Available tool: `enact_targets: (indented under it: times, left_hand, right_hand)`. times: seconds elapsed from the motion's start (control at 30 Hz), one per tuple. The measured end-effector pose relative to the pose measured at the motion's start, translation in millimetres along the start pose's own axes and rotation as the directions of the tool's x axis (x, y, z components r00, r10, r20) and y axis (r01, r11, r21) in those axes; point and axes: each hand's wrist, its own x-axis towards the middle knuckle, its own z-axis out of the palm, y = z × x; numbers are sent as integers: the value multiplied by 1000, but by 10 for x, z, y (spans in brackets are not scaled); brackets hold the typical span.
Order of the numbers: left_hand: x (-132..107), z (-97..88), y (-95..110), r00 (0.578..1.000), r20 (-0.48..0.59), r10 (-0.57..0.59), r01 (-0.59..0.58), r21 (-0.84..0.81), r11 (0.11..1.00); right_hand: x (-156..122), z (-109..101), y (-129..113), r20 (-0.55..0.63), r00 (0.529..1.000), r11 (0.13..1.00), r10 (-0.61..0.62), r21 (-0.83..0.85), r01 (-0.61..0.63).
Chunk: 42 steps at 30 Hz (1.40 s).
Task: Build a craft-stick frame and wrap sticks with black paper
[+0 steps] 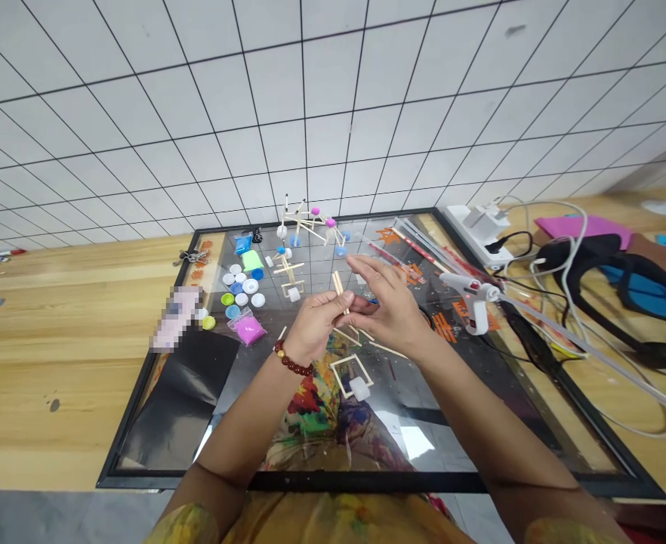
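Matchsticks (340,283), bare wood, are pinched upright between thumb and fingers of my left hand (313,323), over mid-table. My right hand (393,304) is spread beside them; contact unclear. Judgement: light, stiff, easily snapped; grip lightly near the middle. Surface: glossy glass (517,389) on wooden table (55,355), facing white tiled wall (333,98).
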Motion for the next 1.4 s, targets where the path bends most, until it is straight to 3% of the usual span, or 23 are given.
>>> enact_targets:
  times: [0.2,0.33,0.47,0.63,0.7,0.8,0.9,1.0,1.07,1.13,1.23,1.4]
  left_hand:
    - [22,-46,-15,999,50,-3,3,7,1000]
    - [20,-69,-21,998,48,-35,33,34,999]
    - [15,-72,-49,996,38,-80,76,92,993]
    - [18,-68,-119,952,171,-255,238,117,964]
    - [18,-65,-138,939,197,-282,269,90,959]
    - [15,-53,-142,933,232,-274,275,29,961]
    - [14,-26,-140,946,226,-231,241,-19,970]
    - [20,0,-144,972,143,-184,193,-51,980]
    - [27,2,-136,988,55,-145,150,-87,985]
    - [34,-10,-114,995,-5,-104,103,-131,986]
    - [41,-26,-78,998,-23,-64,60,-165,984]
    - [32,7,-72,998,-54,-28,19,-153,988]
  right_hand:
    - [-3,57,60,68,998,976,-16,218,1]
    - [17,31,44,165,986,922,38,374,-98]
    - [30,-36,32,331,933,708,140,625,-329]
    - [49,-20,8,425,793,408,436,693,-595]
    - [61,-7,-5,424,759,360,494,696,-622]
    - [72,-8,-20,425,746,335,512,701,-630]
    - [68,-12,-15,421,754,350,504,699,-624]
    - [55,-24,24,411,777,414,477,675,-610]
    - [45,-51,60,371,852,556,369,647,-522]
    - [36,-85,87,303,932,748,198,568,-343]
    - [24,-112,93,217,976,927,24,361,-103]
    - [7,-68,77,138,990,970,-6,241,-28]
